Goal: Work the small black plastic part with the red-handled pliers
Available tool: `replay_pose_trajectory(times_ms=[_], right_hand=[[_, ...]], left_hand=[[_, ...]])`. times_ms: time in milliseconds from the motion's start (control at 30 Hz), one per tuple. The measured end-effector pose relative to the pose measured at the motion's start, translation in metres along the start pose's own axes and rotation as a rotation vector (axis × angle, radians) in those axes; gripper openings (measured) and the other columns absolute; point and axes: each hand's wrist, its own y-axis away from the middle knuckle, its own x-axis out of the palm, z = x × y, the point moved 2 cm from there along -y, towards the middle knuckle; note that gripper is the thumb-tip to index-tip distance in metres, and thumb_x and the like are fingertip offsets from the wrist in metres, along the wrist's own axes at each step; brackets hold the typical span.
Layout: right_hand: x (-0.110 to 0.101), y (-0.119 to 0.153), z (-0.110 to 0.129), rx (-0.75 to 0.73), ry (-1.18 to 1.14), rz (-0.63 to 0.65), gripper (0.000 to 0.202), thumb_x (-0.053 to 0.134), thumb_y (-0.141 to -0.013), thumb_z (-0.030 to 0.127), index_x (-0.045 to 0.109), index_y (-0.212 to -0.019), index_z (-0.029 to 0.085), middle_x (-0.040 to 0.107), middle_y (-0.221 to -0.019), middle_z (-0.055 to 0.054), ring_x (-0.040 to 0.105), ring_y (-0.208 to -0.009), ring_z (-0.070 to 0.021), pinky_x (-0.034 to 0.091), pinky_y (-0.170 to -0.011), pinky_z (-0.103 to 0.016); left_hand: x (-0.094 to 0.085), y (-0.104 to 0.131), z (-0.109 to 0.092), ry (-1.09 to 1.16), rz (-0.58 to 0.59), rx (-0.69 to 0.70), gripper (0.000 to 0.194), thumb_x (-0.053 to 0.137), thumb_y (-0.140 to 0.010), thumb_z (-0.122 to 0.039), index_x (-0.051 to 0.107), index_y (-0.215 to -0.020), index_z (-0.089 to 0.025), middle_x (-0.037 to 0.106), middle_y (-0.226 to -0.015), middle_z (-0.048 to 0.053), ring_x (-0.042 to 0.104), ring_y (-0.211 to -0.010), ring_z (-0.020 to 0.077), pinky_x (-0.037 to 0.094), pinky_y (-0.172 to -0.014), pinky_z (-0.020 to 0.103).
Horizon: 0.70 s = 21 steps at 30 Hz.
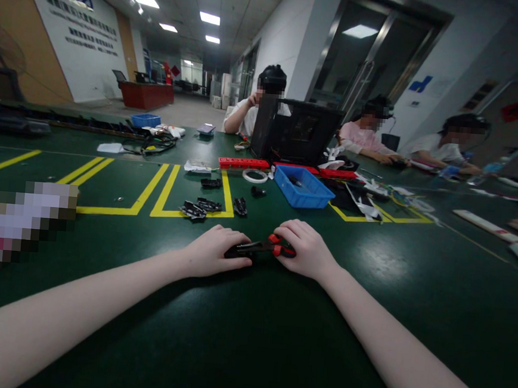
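Observation:
Both my hands rest on the green table [248, 336] just in front of me. My left hand [214, 251] is curled over the black end of a black-and-red hand tool [261, 248], and my right hand [305, 248] covers its red-handled end. The tool lies flat on the table between the two hands. Its working end is hidden under my left fingers. Several small black parts [204, 207] lie a little beyond my hands, near yellow floor-style tape lines [160, 192].
A blue plastic bin [303, 187], a roll of tape [255, 176], red trays [243, 163] and a black computer case [295, 131] stand farther back. Three people sit at the far side. Papers and cables [375, 197] clutter the right. A blurred patch [14, 222] lies at left.

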Motion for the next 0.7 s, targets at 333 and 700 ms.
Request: replay_pose_trajectory(times_ms=[333,700], right_hand=[[0.0003,-0.0002,0.0011,-0.011,0.016,0.008,0.021,0.059,-0.077,0.021,0.058,-0.097,0.018,0.063,-0.092,-0.009,0.056,-0.083,-0.0228,0.046,-0.072,-0.037],[-0.0066,-0.0001,-0.0021,-0.028,0.002,0.010,0.026,0.060,-0.078,0.023,0.061,-0.104,0.018,0.064,-0.100,-0.010,0.059,-0.092,-0.0240,0.049,-0.080,-0.039]], left_hand=[[0.0002,0.0010,-0.0010,0.012,-0.013,0.005,0.036,0.055,-0.093,-0.045,0.058,-0.117,-0.019,0.068,-0.109,0.005,0.062,-0.099,0.0223,0.041,-0.087,0.036],[-0.0020,0.0030,-0.0031,-0.018,-0.031,0.049,0.040,0.061,-0.089,-0.040,0.055,-0.123,-0.020,0.062,-0.110,0.008,0.059,-0.099,0.0235,0.044,-0.086,0.036]])
